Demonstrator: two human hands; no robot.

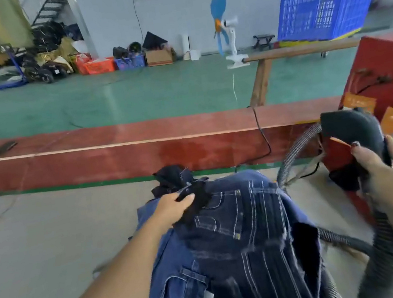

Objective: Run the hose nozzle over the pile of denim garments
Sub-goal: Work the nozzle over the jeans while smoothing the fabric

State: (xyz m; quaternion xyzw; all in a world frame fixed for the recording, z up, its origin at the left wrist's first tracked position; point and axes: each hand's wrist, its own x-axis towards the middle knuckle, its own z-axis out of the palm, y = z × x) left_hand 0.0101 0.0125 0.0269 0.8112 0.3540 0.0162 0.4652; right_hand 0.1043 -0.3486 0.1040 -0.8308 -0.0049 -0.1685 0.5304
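A pile of dark blue denim garments with white stitching lies on the pale worktable in front of me. My left hand reaches over the pile's far left part and pinches a fold of dark fabric there. My right hand grips the black hose nozzle, held up to the right of the pile and apart from the denim. Its grey ribbed hose loops down past my right forearm and behind the pile.
A red board wall runs along the table's far edge, with a black cable draped over it. A red box stands at the right. Beyond lie a green floor, a blue crate, a standing fan and baskets by the wall.
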